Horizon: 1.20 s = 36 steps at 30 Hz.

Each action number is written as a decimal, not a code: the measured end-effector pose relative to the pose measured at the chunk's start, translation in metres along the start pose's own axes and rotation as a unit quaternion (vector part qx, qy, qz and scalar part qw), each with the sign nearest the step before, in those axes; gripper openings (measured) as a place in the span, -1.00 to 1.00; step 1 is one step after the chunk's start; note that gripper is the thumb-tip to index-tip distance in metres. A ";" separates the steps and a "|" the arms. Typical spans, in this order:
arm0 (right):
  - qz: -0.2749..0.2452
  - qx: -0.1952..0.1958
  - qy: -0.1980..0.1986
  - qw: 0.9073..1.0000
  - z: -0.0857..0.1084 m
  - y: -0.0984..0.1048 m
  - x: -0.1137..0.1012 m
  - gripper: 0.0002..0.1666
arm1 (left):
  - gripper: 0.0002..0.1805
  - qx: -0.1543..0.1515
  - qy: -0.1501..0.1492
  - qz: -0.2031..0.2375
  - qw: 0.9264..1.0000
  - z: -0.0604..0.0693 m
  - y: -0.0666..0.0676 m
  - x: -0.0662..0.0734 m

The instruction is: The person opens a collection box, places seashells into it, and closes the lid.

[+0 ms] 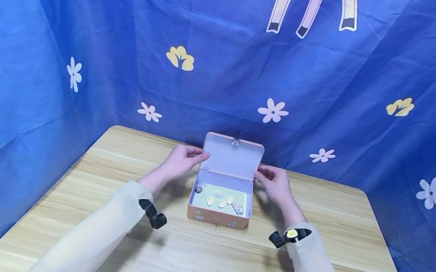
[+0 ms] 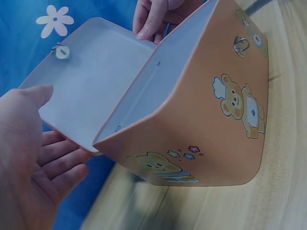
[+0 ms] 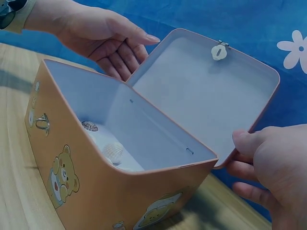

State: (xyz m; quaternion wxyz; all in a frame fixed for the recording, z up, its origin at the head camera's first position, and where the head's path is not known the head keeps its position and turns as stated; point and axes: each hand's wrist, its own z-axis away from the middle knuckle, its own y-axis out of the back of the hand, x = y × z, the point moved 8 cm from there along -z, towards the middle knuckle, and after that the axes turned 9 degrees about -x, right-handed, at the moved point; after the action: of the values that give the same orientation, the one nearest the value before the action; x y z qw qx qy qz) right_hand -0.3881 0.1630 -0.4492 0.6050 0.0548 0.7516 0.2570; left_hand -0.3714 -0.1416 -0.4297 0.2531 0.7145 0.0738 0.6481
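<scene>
An orange tin box [image 1: 209, 216] with bear pictures stands on the table, its hinged lid [image 1: 231, 157] raised and leaning back. My left hand [image 1: 181, 162] holds the lid's left edge, thumb on the inner side and fingers behind. At the opposite edge, my right hand [image 1: 276, 184] pinches the lid between thumb and fingers. Several pale shells [image 1: 222, 203] lie on the box floor, with a spiral shell [image 1: 237, 207] at the right and a dark striped shell [image 3: 89, 126] at the left. A small metal clasp [image 3: 219, 52] sits on the lid's rim.
The wood-grain table [image 1: 205, 264] stretches around the box toward me. A blue cloth [image 1: 226, 84] with flowers and animal figures hangs close behind the lid and along both sides. A metal loop [image 2: 241, 45] sticks out from the box front.
</scene>
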 end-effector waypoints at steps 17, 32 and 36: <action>0.019 0.012 0.009 1.000 0.010 0.002 -0.006 -0.70 | -0.21 0.019 -0.010 -0.008 1.000 0.011 0.000 0.002; 0.006 0.010 0.008 1.000 0.018 0.001 -0.006 -0.71 | -0.18 0.054 -0.011 -0.039 0.998 0.026 -0.004 0.021; 0.002 0.008 0.013 1.000 0.019 0.001 -0.007 -0.74 | -0.18 0.063 -0.008 -0.052 0.997 0.029 -0.004 0.023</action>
State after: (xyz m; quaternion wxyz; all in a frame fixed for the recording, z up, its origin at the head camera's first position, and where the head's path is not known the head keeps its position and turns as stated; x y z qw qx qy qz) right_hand -0.3685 0.1674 -0.4457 0.5938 0.0581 0.7617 0.2525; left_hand -0.3391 -0.1354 -0.4119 0.2411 0.7298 0.1494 0.6221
